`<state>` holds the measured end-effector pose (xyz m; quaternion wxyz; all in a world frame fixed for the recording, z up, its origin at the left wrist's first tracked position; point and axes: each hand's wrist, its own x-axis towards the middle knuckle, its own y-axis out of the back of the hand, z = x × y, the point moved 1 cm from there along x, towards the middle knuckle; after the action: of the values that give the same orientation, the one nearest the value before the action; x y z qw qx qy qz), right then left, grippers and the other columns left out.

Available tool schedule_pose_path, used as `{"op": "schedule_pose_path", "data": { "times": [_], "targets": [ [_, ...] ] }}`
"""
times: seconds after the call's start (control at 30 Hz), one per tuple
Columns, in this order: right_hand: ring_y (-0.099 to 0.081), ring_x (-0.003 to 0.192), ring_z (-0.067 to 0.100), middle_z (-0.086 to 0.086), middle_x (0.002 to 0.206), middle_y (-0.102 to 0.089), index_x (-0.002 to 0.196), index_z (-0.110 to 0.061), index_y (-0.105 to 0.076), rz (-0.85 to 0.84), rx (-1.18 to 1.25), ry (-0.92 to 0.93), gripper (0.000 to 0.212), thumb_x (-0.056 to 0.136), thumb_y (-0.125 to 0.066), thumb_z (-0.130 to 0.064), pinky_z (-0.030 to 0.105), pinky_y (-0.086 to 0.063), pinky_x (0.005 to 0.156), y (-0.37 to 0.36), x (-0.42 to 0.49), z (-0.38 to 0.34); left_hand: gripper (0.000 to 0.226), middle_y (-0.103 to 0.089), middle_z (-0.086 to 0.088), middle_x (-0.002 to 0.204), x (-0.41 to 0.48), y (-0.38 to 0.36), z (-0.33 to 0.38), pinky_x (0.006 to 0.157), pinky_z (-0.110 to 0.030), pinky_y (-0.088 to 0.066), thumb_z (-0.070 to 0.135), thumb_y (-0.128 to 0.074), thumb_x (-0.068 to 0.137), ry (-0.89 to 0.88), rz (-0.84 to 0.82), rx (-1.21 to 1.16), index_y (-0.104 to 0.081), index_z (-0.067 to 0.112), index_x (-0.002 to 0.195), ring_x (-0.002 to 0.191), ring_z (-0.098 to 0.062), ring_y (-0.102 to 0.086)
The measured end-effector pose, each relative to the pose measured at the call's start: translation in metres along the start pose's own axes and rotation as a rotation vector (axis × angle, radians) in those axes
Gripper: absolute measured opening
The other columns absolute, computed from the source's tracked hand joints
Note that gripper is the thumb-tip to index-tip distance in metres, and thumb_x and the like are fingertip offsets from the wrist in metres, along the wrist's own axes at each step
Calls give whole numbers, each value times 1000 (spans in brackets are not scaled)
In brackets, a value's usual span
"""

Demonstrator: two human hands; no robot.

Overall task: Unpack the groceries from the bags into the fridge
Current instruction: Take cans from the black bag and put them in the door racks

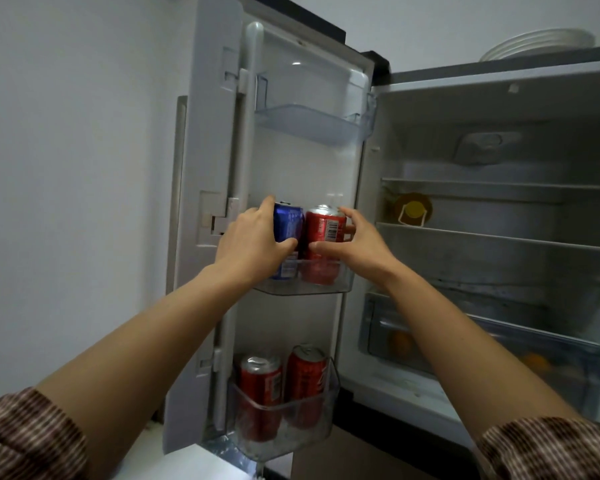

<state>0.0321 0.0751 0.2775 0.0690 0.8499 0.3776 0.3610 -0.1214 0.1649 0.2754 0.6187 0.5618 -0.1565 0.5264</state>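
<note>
The fridge door (219, 98) stands open on the left. In its middle door shelf (343, 289) stand a blue can (289, 225) and a red can (326, 226), side by side. My left hand (250, 237) grips the blue can. My right hand (357, 242) grips the red can, thumb in front and fingers behind it. Both cans sit upright with their bases inside the shelf.
Two more red cans (260, 393) stand in the bottom door shelf (291, 410). The top door shelf (312, 123) holds nothing. Inside the fridge sit a yellow-lidded jar (413, 209) on a shelf and oranges in the crisper drawer (499, 344). Plates (534, 43) rest on top.
</note>
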Motion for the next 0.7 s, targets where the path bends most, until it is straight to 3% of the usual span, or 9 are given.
{"op": "schedule_pose_path", "data": {
  "times": [0.13,0.2,0.27,0.37,0.47,0.6,0.7],
  "targets": [
    [-49,105,9,4,135,-46,144,-19,-31,45,-63,6,81,78,-78,-17,14,-45,66,-2,-6,-8,72,-57,-10,127,-3,1,-2,91,-38,-45,36,-63,88,-28,13,-9,-28,12,146,112,-27,-55],
    [-48,118,16,6,141,-44,144,-19,-33,147,-170,56,80,77,-78,-23,27,-50,87,-4,-6,-13,69,-55,-9,132,-3,5,-3,95,-38,-42,36,-62,88,-40,43,-9,-32,13,146,119,-27,-52],
    [-45,123,20,6,137,-47,138,-17,-41,249,-327,171,70,78,-76,-29,39,-45,100,-10,-7,-20,59,-56,-7,132,-4,13,-8,95,-39,-43,35,-61,88,-49,101,-35,-42,16,141,117,-25,-53],
    [-47,115,18,5,124,-55,126,-13,-52,324,-433,373,53,80,-73,-27,30,-42,94,-31,-13,-41,43,-58,-4,124,-8,34,-27,87,-37,-49,33,-60,88,-46,205,-104,-55,18,128,104,-23,-59],
    [-51,107,20,6,115,-60,119,-10,-58,322,-445,518,42,81,-71,-20,26,-41,88,-69,-20,-68,35,-57,-4,119,-20,63,-62,85,-32,-44,30,-60,87,-3,289,-87,-60,18,121,107,-23,-56],
    [-53,110,22,6,116,-61,119,-11,-59,226,-411,605,40,81,-68,-21,36,-46,93,-150,-31,-105,41,-52,-5,131,-49,115,-136,94,-35,-41,31,-56,90,97,248,60,-53,17,129,121,-22,-46],
    [-53,111,23,6,117,-62,118,-11,-59,121,-389,617,37,83,-66,-21,37,-45,92,-224,-46,-129,42,-51,-10,133,-80,156,-202,97,-38,-40,30,-54,91,234,182,136,-52,16,130,124,-26,-45]
  ]
}}
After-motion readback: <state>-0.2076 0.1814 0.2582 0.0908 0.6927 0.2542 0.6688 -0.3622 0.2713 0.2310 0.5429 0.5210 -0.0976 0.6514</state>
